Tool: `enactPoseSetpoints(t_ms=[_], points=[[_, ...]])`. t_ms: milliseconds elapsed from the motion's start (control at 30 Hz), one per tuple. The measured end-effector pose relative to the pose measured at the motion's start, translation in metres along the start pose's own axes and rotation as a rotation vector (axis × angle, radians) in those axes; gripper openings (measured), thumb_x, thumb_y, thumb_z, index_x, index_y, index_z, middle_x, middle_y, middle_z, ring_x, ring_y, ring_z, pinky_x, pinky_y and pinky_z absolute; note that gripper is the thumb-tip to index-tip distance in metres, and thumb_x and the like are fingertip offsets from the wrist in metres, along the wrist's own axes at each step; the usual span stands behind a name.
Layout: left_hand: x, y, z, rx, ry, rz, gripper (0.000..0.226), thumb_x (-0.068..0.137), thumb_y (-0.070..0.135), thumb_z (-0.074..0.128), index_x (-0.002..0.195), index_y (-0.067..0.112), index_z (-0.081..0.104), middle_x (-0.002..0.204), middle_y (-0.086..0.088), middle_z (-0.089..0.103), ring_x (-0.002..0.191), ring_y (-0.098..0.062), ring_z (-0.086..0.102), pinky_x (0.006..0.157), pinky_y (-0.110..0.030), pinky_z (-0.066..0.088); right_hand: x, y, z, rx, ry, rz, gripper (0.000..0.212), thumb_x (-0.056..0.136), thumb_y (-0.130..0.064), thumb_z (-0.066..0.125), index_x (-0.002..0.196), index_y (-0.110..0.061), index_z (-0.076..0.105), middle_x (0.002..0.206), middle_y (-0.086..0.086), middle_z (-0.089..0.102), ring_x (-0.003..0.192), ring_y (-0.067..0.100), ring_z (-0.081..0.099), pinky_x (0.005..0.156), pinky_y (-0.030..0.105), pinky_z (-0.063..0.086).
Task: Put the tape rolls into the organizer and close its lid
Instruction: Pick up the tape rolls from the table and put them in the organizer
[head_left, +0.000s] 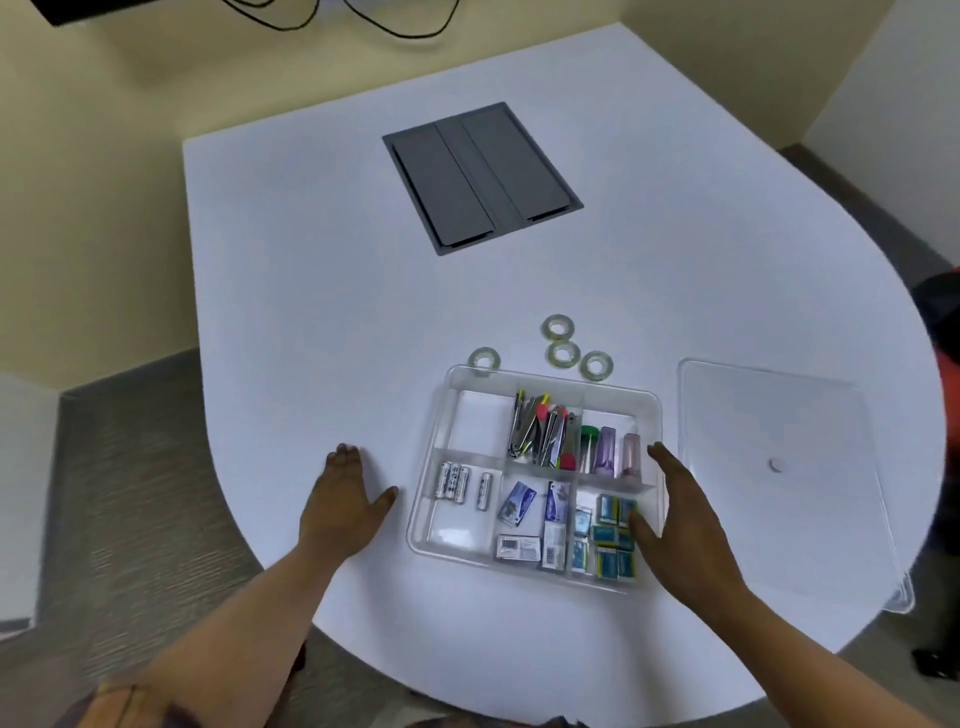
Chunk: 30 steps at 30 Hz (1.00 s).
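A clear plastic organizer (660, 415) sits open on the white table, its compartments holding batteries, clippers, small boxes and tubes; the far left compartment is bare. Several clear tape rolls lie just beyond its far edge: one (484, 359) at the far left corner, one (558, 328) farther back, and two more (563, 354) (596, 365) beside it. The clear lid (779, 467) lies flat to the right of the organizer. My left hand (345, 499) rests flat on the table left of the organizer. My right hand (675, 509) hovers over its right edge, fingers apart, holding nothing.
A grey cable hatch (480, 176) is set into the table farther back. The table's curved edge (270, 561) runs close on my left and right. Black cables (395, 21) hang on the wall behind. Something dark and orange (943, 322) sits at the far right.
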<state>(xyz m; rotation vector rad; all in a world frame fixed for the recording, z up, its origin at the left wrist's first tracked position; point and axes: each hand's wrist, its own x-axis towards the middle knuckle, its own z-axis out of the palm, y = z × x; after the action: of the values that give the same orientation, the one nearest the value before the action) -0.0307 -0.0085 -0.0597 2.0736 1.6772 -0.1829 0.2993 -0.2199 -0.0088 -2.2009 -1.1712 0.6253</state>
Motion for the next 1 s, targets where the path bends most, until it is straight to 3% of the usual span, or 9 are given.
enactPoseSetpoints(t_ms=[267, 433, 500, 633, 800, 1000], points=[[0.064, 0.025, 0.003, 0.022, -0.011, 0.11, 0.097, 0.082, 0.051, 0.06, 0.15, 0.011, 0.004, 0.16, -0.006, 0.008, 0.146, -0.026, 0.005, 0.118, -0.046, 0.013, 0.054, -0.019, -0.007, -0.043, 0.031, -0.039, 0.055, 0.084, -0.014, 0.069, 0.134, -0.019, 0.047, 0.145, 0.002, 0.046, 0.132, 0.018, 0.043, 0.105, 0.024, 0.028], [0.084, 0.022, 0.011, 0.108, -0.189, 0.143, 0.092, 0.087, 0.059, 0.044, 0.148, 0.021, -0.013, 0.157, 0.0, -0.022, 0.144, -0.026, -0.019, 0.115, -0.055, -0.002, 0.078, -0.04, -0.002, -0.117, 0.029, -0.013, 0.036, 0.085, -0.019, 0.069, 0.12, -0.019, 0.06, 0.131, 0.001, 0.059, 0.116, 0.022, 0.057, 0.1, 0.039, 0.046], [0.083, 0.017, 0.016, 0.108, -0.206, 0.164, 0.09, 0.088, 0.061, 0.038, 0.147, 0.021, -0.017, 0.155, 0.0, -0.027, 0.143, -0.027, -0.024, 0.115, -0.056, -0.006, 0.082, -0.05, 0.002, -0.126, 0.034, -0.015, 0.032, 0.085, -0.018, 0.069, 0.116, -0.018, 0.062, 0.125, 0.002, 0.063, 0.114, 0.021, 0.059, 0.098, 0.035, 0.047], [0.088, 0.016, 0.006, 0.102, -0.322, 0.205, 0.091, 0.089, 0.063, 0.035, 0.145, 0.021, -0.022, 0.152, -0.001, -0.034, 0.14, -0.029, -0.029, 0.112, -0.058, -0.009, 0.101, -0.067, 0.01, -0.17, 0.048, 0.063, 0.028, 0.083, -0.017, 0.07, 0.111, -0.014, 0.065, 0.117, 0.007, 0.066, 0.11, 0.021, 0.06, 0.092, 0.025, 0.04], [0.089, 0.019, 0.004, 0.115, -0.357, 0.204, 0.09, 0.089, 0.064, 0.031, 0.144, 0.02, -0.026, 0.15, -0.001, -0.037, 0.138, -0.03, -0.033, 0.111, -0.059, -0.01, 0.131, -0.076, 0.012, -0.181, 0.052, 0.158, 0.025, 0.084, -0.023, 0.07, 0.107, -0.015, 0.067, 0.108, 0.007, 0.068, 0.101, 0.021, 0.063, 0.087, 0.031, 0.049], [0.084, 0.021, 0.004, 0.136, -0.349, 0.197, 0.088, 0.09, 0.063, 0.029, 0.143, 0.019, -0.026, 0.151, -0.002, -0.037, 0.139, -0.031, -0.032, 0.111, -0.06, -0.009, 0.173, -0.066, 0.01, -0.252, -0.003, 0.21, 0.028, 0.081, -0.026, 0.069, 0.107, -0.016, 0.065, 0.113, 0.005, 0.068, 0.097, 0.022, 0.064, 0.083, 0.032, 0.05]])
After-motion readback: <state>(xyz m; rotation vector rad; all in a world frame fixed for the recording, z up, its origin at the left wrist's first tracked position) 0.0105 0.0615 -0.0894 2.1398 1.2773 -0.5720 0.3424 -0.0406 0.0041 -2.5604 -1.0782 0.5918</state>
